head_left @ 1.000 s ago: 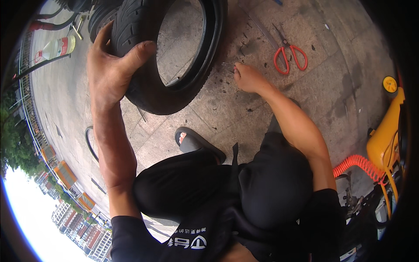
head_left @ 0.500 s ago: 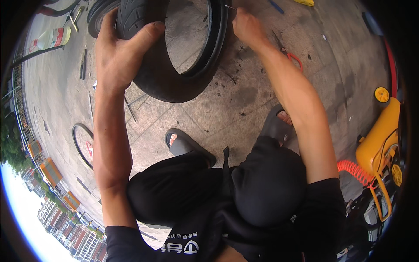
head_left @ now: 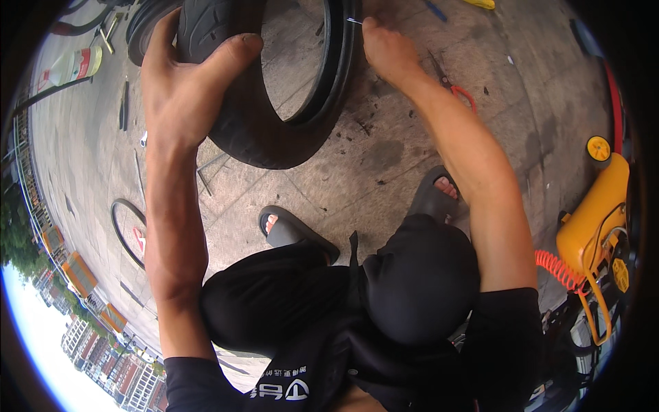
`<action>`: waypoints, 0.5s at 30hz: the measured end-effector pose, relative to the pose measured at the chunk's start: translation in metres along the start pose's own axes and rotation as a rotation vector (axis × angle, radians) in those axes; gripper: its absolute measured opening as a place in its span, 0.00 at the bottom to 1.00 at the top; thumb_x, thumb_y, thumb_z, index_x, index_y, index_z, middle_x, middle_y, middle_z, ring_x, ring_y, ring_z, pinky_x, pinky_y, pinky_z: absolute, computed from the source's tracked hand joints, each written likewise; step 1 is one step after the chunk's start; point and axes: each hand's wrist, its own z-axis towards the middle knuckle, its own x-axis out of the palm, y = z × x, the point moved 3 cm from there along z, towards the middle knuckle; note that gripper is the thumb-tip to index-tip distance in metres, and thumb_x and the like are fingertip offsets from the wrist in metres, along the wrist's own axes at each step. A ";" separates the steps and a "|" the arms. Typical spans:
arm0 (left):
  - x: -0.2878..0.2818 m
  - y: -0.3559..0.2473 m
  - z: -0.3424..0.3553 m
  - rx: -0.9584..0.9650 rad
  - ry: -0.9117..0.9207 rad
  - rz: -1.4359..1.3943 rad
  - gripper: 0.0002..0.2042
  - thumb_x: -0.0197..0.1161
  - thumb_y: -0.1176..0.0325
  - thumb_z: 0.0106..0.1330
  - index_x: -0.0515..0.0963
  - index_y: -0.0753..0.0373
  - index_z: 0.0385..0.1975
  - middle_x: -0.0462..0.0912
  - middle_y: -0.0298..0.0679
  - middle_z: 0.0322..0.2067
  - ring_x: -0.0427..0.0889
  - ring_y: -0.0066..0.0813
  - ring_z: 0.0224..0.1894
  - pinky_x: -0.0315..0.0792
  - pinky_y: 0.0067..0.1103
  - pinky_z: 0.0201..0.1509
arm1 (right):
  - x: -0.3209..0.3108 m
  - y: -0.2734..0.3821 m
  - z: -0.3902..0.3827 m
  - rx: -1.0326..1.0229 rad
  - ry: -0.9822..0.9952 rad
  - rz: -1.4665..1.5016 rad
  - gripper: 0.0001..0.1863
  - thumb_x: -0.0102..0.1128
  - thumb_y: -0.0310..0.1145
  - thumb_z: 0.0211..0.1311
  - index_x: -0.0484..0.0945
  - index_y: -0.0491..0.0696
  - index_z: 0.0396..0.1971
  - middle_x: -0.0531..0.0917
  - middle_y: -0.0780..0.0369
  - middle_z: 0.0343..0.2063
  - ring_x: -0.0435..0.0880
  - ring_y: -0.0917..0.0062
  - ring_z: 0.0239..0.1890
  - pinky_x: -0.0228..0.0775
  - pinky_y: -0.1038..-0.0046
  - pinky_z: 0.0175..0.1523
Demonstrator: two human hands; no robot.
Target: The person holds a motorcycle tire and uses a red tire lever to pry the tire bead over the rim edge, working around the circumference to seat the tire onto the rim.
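A black rubber tyre (head_left: 274, 143) with treaded sides stands off its rim at the top of the view, its hollow inside facing right. My left hand (head_left: 182, 93) grips its left side, with the thumb laid across the tread and the fingers partly hidden around the far side. At the tyre's right edge my right hand (head_left: 390, 53) is closed in a pinch. From its fingertips a thin, bright metal piece (head_left: 354, 21) sticks out against the tyre's bead; its handle, if it has one, is hidden in the hand.
Red-handled scissors or pliers (head_left: 463, 97) lie right of the tyre. A wheel (head_left: 141, 38), a clear bottle (head_left: 82, 65), a dark tool (head_left: 123, 103) and a thin ring (head_left: 123, 226) are on the left. A yellow air tank (head_left: 594, 213) with a red coiled hose (head_left: 559, 268) stands right.
The tyre's lower edge sits slightly lower in view. My right hand has shifted a little left and down, and the metal piece shows more clearly against the tyre.
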 end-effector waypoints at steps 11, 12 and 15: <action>0.007 -0.008 -0.007 0.006 -0.007 0.013 0.38 0.75 0.61 0.48 0.68 0.75 0.59 0.82 0.50 0.43 0.84 0.38 0.43 0.77 0.27 0.51 | 0.019 -0.004 -0.032 -0.073 0.051 0.023 0.10 0.42 0.31 0.68 0.70 0.41 0.40 0.85 0.47 0.30 0.87 0.51 0.36 0.79 0.52 0.39; 0.006 -0.009 -0.010 0.027 -0.034 0.046 0.41 0.76 0.59 0.46 0.68 0.76 0.59 0.82 0.52 0.42 0.84 0.40 0.43 0.78 0.28 0.50 | 0.022 -0.004 -0.039 -0.088 0.142 0.019 0.10 0.43 0.31 0.67 0.71 0.41 0.40 0.85 0.46 0.30 0.86 0.51 0.36 0.79 0.52 0.39; 0.005 -0.007 -0.023 0.057 -0.088 0.043 0.43 0.76 0.57 0.44 0.67 0.77 0.59 0.82 0.54 0.43 0.84 0.42 0.44 0.78 0.30 0.51 | 0.023 -0.003 -0.057 -0.112 0.205 0.087 0.11 0.48 0.31 0.65 0.71 0.39 0.41 0.84 0.44 0.30 0.85 0.50 0.36 0.77 0.51 0.41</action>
